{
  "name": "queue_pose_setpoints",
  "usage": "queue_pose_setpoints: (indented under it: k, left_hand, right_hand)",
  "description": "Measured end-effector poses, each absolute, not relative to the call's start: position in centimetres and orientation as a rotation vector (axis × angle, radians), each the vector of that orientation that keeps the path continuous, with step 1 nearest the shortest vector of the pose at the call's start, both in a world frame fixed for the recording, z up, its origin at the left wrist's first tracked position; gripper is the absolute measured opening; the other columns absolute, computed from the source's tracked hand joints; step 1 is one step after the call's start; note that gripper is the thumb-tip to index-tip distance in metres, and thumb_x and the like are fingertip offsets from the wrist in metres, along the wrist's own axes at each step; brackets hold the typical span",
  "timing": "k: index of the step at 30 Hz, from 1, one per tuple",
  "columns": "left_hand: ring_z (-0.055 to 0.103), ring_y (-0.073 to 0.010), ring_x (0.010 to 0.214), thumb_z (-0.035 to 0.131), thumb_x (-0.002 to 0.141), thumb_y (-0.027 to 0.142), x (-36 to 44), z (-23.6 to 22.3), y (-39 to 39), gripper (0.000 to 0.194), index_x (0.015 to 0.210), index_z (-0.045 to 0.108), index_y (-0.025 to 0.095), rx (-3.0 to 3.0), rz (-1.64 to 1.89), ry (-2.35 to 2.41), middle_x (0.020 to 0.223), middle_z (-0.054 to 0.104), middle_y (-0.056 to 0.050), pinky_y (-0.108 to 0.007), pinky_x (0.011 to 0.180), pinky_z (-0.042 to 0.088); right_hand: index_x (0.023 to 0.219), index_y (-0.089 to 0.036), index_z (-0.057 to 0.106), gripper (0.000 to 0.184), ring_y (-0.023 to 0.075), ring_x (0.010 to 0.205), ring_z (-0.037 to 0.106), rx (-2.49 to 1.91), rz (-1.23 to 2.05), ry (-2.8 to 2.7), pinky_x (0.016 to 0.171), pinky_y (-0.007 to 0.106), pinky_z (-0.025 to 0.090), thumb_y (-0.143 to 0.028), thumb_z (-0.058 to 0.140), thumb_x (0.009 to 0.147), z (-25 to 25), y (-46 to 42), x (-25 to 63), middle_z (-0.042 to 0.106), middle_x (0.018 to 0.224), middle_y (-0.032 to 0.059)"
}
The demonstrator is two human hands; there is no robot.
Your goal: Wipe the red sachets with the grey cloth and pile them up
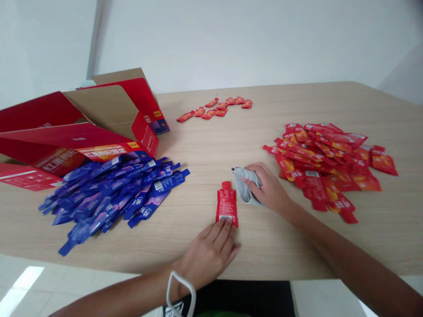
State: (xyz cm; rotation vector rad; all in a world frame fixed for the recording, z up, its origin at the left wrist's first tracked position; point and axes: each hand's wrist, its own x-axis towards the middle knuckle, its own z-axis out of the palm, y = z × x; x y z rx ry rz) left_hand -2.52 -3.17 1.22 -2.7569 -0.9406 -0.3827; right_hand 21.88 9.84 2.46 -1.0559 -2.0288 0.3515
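A single red pouch (226, 201) lies on the table in front of me, its narrow spout end pointing away and its printed, barcoded side up. My left hand (211, 251) rests flat on the pouch's near end, fingers stretched over it and thumb apart. Just right of the pouch, my right hand (267, 187) is closed around a folded grey cloth (245, 187). The cloth touches the table and part of it is hidden under the fingers. A white loop (180, 284) hangs at my left wrist.
Blue pouches (115, 189) are heaped at the left, against open red cartons (109, 136). A pile of red pouches (325, 160) spreads at the right. Several red pouches (220, 106) lie scattered toward the back of the wooden table (205, 147), before a white wall.
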Motion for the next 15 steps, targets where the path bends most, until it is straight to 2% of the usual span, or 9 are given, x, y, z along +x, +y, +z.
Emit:
queue_pose_setpoints:
  k: [3, 6, 8, 12, 15]
  left_hand:
    - [0.064, -0.0322, 0.123, 0.054, 0.102, 0.036, -2.4, 1.0, -3.4, 0.044, 0.131, 0.060, 0.003, -2.730, -0.382, -0.914, 0.130, 0.067, -0.022, -0.041, 0.102, 0.051]
    - [0.073, -0.0306, 0.103, 0.050, 0.104, 0.041, -2.3, 0.8, -3.6, 0.041, 0.117, 0.067, 0.005, -2.802, -0.266, -0.957, 0.111, 0.075, -0.019, -0.040, 0.089, 0.057]
    - [0.075, -0.0298, 0.093, 0.045, 0.104, 0.048, -2.2, 0.6, -3.7, 0.048, 0.112, 0.069, 0.006, -2.832, -0.218, -0.957, 0.103, 0.076, -0.019, -0.039, 0.083, 0.058]
    - [0.068, -0.0361, 0.116, 0.039, 0.102, 0.062, -2.4, 0.1, -3.9, 0.072, 0.126, 0.062, -0.001, -2.760, -0.349, -0.904, 0.121, 0.070, -0.026, -0.044, 0.100, 0.052]
    - [0.067, -0.0365, 0.119, 0.036, 0.101, 0.066, -2.6, 0.2, -3.9, 0.078, 0.128, 0.061, -0.003, -2.764, -0.367, -0.876, 0.123, 0.068, -0.027, -0.043, 0.101, 0.051]
  right_hand:
    - [0.131, -0.024, 0.055, 0.031, 0.0230, 0.117, 0.061, -0.901, 0.448, -2.312, 0.096, 0.035, 0.053, -0.031, 0.053, 0.101, 3.6, 7.9, 19.9, 0.061, 0.126, 0.0097]
    - [0.130, -0.026, 0.060, 0.032, 0.0209, 0.109, 0.065, -0.760, 0.500, -2.584, 0.088, 0.030, 0.055, -0.024, 0.057, 0.098, 2.8, 5.9, 18.3, 0.065, 0.124, 0.0068]
    - [0.128, -0.026, 0.063, 0.033, 0.0204, 0.106, 0.066, -0.737, 0.502, -2.650, 0.085, 0.029, 0.056, -0.021, 0.059, 0.095, 1.6, 5.7, 17.8, 0.067, 0.122, 0.0058]
    - [0.130, -0.025, 0.061, 0.035, 0.0223, 0.110, 0.065, -0.919, 0.446, -2.627, 0.090, 0.034, 0.056, -0.024, 0.062, 0.095, 0.5, 9.4, 17.6, 0.064, 0.127, 0.0072]
    - [0.128, -0.024, 0.061, 0.030, 0.0232, 0.108, 0.065, -1.091, 0.322, -2.594, 0.087, 0.035, 0.057, -0.025, 0.059, 0.097, 1.6, 13.0, 17.7, 0.063, 0.126, 0.0086]
